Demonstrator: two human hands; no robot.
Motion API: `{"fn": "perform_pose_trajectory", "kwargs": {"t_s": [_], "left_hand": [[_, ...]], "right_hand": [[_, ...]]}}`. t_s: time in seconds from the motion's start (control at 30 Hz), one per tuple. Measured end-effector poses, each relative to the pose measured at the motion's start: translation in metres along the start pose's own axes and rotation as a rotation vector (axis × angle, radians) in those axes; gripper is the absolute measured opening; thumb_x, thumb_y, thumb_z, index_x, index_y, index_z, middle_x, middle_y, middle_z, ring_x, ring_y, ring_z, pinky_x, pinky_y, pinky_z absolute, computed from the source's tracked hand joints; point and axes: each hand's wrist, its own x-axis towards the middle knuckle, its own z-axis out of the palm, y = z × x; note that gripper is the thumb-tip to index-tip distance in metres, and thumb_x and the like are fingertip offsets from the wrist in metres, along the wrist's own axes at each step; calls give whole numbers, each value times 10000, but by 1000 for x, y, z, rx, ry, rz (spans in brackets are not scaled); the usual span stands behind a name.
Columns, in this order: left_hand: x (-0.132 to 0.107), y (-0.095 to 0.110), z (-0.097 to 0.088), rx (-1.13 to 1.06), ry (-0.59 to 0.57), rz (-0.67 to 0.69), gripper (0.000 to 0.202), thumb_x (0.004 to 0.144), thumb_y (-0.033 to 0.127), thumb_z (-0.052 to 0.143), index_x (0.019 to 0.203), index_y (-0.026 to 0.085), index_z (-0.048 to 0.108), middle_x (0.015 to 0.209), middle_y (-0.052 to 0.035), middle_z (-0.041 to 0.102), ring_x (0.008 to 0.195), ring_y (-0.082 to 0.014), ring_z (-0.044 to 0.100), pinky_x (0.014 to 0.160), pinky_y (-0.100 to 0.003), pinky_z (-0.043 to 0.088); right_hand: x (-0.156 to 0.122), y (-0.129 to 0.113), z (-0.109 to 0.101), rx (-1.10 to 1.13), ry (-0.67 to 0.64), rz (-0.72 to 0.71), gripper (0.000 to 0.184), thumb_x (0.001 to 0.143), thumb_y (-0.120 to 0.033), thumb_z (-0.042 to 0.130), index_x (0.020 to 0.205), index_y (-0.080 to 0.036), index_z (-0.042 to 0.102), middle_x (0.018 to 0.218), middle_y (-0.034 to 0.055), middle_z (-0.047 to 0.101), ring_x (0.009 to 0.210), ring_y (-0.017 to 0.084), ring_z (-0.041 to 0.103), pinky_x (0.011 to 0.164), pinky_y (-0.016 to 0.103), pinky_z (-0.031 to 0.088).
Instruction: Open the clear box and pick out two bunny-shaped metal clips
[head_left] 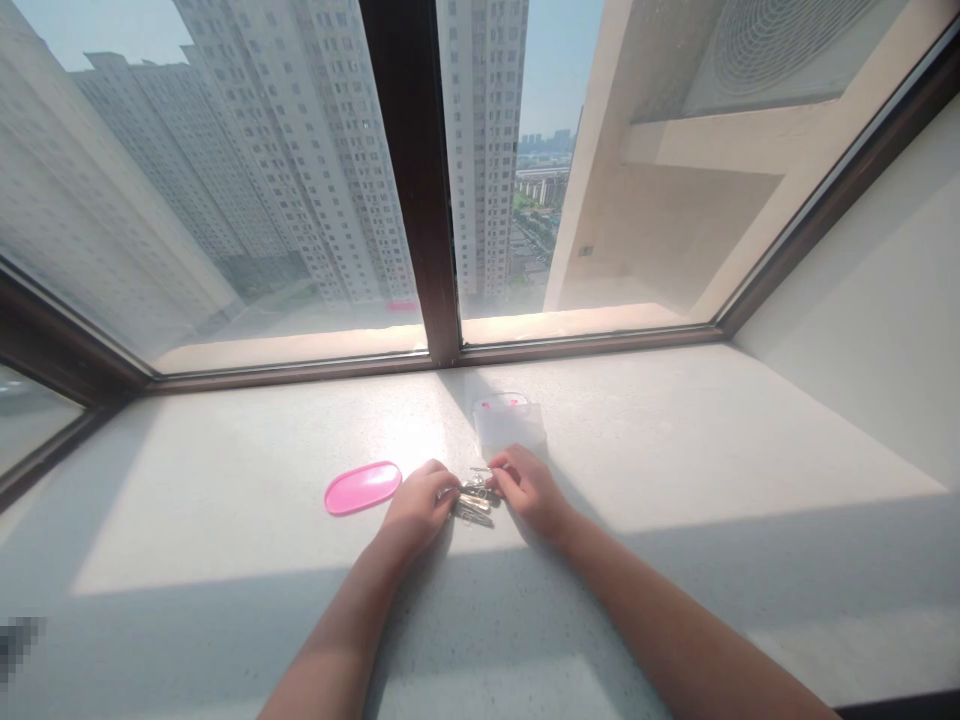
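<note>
Silvery metal pieces (474, 503) lie between the hands (420, 505) (527, 490), both curled narrow, holding what I cannot tell

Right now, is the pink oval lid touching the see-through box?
Apart. The head view shows a wide stretch of pale windowsill between the pink oval lid and the see-through box.

Both arms (660, 610) forward, fingers (511, 489) bent

Left hand (422, 505) + right hand (529, 488): 2 were there
Pink oval (364, 488): there was 1
Box (511, 430): there was 1
Clips (474, 504): were several, overlapped, couldn't get exact count
Fan grille (787, 38): there was 1
</note>
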Motion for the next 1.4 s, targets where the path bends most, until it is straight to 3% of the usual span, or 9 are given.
{"fn": "perform_pose_trajectory", "kwargs": {"t_s": [0.2,0.4,0.63,0.73,0.93,1.1,1.27,1.4], "left_hand": [[0,2,-6,-51,50,14,127,818,193,538,827,191,665,879,-48,603,756,-174,578,687,-285,443],[-4,0,-9,-71,138,47,138,825,170,517,859,188,649,898,-59,656,757,-179,581,680,-295,453],[-8,-2,-8,-139,253,12,200,804,138,501,936,179,646,918,-75,688,774,-188,623,666,-308,494],[-7,3,-10,-235,304,11,206,777,110,500,919,182,631,930,-63,689,773,-180,656,702,-315,519],[-8,17,-17,-560,297,-149,102,794,208,585,891,179,601,826,-49,702,890,-232,700,727,-331,565],[-5,19,-20,-638,319,-189,122,785,279,645,764,166,603,794,-47,696,856,-225,700,788,-343,552],[-5,16,-19,-712,330,-253,151,798,299,646,830,157,606,824,-58,691,875,-249,705,776,-371,557],[-5,18,-17,-749,387,-261,260,791,297,655,1002,158,592,938,-63,657,867,-234,704,768,-378,569]], "right_hand": [[0,-2,2,-12,48,-39,103,866,-154,496,830,-190,585,808,27,568,777,165,600,691,277,494],[0,-1,-2,114,54,44,84,883,-196,491,885,-182,573,860,31,568,677,142,617,562,249,493],[3,-5,-6,-3,112,-63,84,830,-142,532,826,-171,611,808,36,582,748,162,575,671,278,480],[4,-4,-6,20,120,-85,110,804,-130,538,810,-167,642,817,49,584,770,172,579,679,283,493],[4,-7,-6,52,105,-37,151,812,-175,563,815,-173,713,823,69,606,783,188,600,670,291,512],[4,-8,-6,50,119,-44,106,792,-180,582,776,-171,686,802,67,606,764,190,594,656,294,510],[4,-4,-7,77,136,-74,63,753,-130,568,761,-174,612,798,45,583,745,176,583,684,301,498],[3,-2,-6,86,109,-62,89,753,-112,546,801,-181,575,787,25,578,743,167,572,715,308,493]]}}
